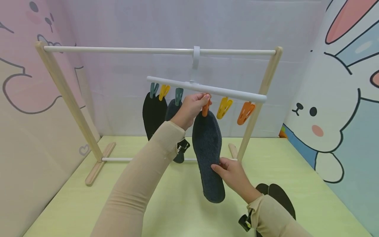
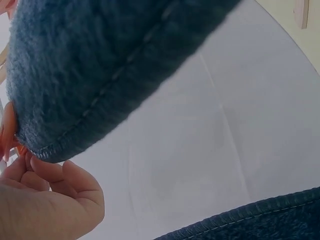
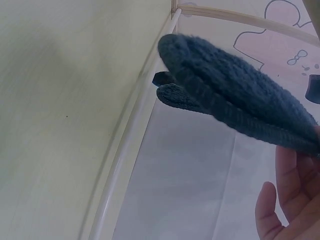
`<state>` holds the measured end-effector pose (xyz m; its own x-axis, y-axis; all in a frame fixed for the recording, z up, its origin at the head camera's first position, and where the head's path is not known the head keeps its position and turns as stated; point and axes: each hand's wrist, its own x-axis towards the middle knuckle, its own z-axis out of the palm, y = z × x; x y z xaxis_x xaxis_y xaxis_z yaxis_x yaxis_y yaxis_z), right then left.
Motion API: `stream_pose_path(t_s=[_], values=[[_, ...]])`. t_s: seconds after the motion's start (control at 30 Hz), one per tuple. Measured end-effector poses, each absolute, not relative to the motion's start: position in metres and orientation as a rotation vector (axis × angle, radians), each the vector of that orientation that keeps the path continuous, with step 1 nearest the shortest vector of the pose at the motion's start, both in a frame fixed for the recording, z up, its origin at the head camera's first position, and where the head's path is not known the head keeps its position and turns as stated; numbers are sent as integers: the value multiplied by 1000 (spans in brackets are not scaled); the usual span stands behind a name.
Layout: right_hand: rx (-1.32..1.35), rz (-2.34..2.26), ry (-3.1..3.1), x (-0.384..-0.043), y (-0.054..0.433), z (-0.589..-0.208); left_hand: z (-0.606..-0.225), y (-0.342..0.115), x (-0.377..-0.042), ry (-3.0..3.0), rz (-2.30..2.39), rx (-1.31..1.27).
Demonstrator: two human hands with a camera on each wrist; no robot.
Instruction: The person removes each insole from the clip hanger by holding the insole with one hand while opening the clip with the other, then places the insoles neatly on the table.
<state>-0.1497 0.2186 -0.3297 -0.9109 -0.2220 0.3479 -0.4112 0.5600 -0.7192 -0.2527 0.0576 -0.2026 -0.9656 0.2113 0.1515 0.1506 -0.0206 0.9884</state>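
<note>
A dark blue fuzzy insole (image 1: 207, 154) hangs toe-down under the white hanger bar (image 1: 207, 89). At its top, my left hand (image 1: 190, 108) pinches an orange clothespin (image 1: 205, 109) that sits over the insole's upper end. My right hand (image 1: 235, 176) holds the insole's right edge lower down, thumb on the front face and fingers behind. The left wrist view shows my left hand (image 2: 60, 200) beside the stitched end of the insole (image 2: 100, 65). In the right wrist view my right hand (image 3: 295, 190) grips the rim of the insole (image 3: 240, 95), partly cut off by the frame.
Left on the hanger, a black insole (image 1: 154, 113) and another blue insole (image 1: 172, 110) hang from green (image 1: 179, 96) and yellow clothespins (image 1: 164, 92). Yellow (image 1: 224, 108) and orange clothespins (image 1: 245, 113) dangle right. Dark insoles (image 1: 281, 196) lie on the table by my right sleeve. A wooden-legged rack (image 1: 270, 70) carries the hanger.
</note>
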Motion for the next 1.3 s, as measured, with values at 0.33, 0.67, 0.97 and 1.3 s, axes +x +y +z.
stream_pose_path(t_s=[0.33,0.67,0.97,1.3], values=[[493,1219,-2609,-147,221,-331,-203,58,-251,2175,2153,413],[489,1218,-2608,-147,221,-333,-203,57,-251,2202,2155,351],[488,1169,-2613,-146,224,-338,-202,60,-251,2195,2150,366],[473,1163,-2623,-143,227,-341,-205,58,-255,2237,2057,441]])
